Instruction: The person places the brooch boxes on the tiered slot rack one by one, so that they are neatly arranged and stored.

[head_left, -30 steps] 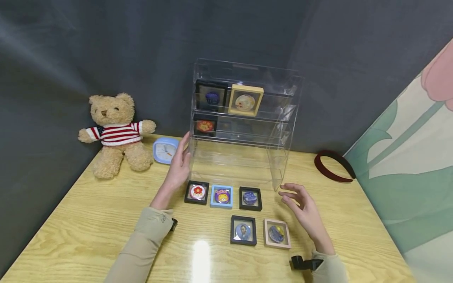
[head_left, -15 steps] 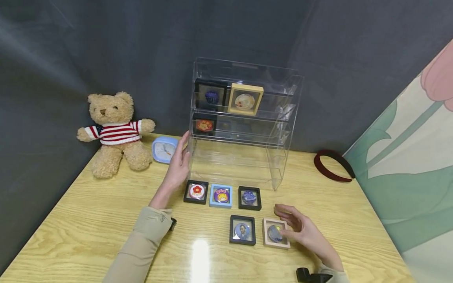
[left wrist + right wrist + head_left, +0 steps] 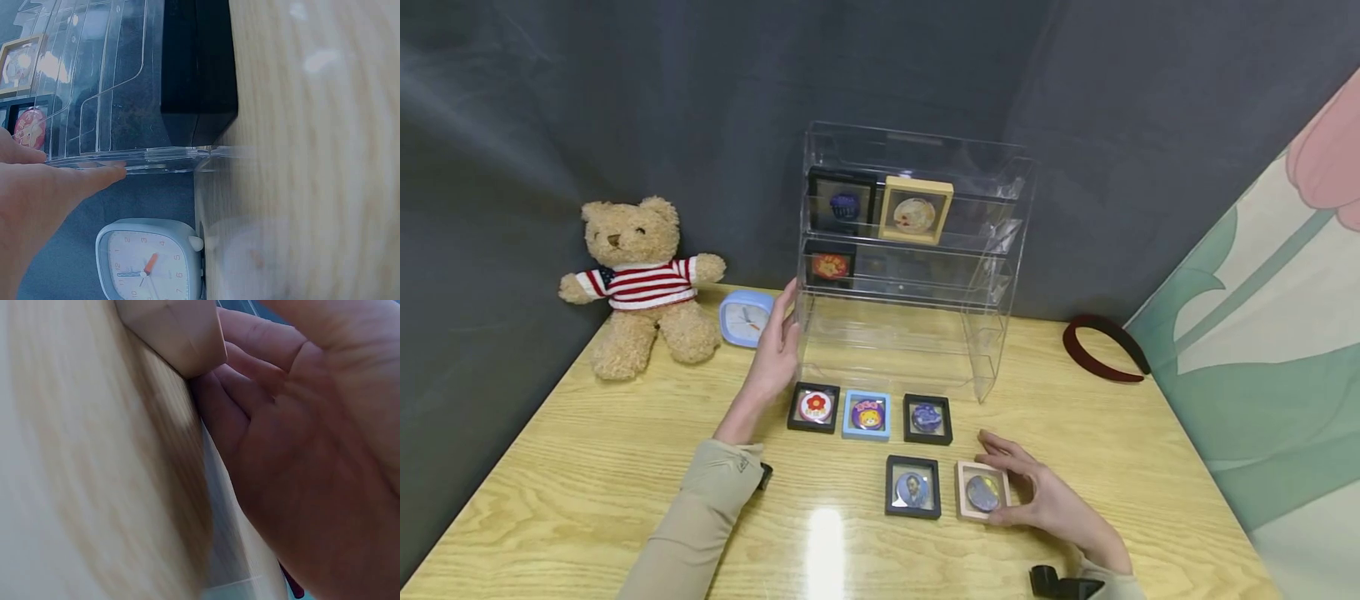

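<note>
In the head view, my left hand lies along the left side of a clear acrylic display rack, fingers extended and touching it. My right hand pinches a pale pink square badge frame on the table, thumb at its near edge and fingers at its far edge. In the right wrist view, fingers curl against the side of the pink frame. To its left lies a black frame with a portrait badge. The rack's upper shelves hold a black frame, a yellow frame and a red-badge frame.
Before the rack lie a red-flower badge frame, a blue bear frame and a black frame with a blue-purple badge. A teddy bear and blue clock stand left. A dark red headband lies right.
My right hand has moved from near the rack's lower right corner down toward me to the pink frame and now pinches it. My left hand stays at the rack's side.
</note>
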`<state>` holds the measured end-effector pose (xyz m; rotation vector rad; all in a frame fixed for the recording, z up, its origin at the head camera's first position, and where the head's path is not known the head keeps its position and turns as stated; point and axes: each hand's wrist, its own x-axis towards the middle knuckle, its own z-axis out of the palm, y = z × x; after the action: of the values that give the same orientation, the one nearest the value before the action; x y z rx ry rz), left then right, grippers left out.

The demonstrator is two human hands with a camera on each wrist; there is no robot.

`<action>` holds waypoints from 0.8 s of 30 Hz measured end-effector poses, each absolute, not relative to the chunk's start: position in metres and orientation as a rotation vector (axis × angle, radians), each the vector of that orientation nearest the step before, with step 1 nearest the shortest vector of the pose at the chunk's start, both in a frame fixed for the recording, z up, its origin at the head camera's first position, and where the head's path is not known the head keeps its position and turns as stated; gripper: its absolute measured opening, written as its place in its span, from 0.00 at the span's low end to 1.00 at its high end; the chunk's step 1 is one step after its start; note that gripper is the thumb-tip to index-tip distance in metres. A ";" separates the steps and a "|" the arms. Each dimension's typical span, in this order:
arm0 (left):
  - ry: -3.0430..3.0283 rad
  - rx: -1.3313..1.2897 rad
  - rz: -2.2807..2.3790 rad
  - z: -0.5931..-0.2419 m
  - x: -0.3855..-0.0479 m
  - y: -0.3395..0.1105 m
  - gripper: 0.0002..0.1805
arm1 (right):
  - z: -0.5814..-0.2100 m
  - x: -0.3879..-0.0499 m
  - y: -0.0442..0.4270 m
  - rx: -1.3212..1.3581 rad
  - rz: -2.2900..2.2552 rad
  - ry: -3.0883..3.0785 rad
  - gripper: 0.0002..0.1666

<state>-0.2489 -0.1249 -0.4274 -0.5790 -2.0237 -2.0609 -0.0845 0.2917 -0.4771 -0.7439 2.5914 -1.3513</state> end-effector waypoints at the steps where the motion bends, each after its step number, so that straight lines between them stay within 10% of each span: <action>1: -2.025 -0.579 -2.059 -0.427 -0.249 -0.125 0.38 | -0.477 -0.085 0.291 -0.733 -1.347 2.604 0.39; 24: -2.017 -0.581 -2.063 -0.427 -0.249 -0.125 0.37 | -0.477 -0.091 0.284 -0.499 -1.639 2.503 0.46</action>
<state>-0.2486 -0.1250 -0.4270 -0.5813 -2.0174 -2.0630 -0.0911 0.2836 -0.4767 -0.4990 2.5032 -1.6392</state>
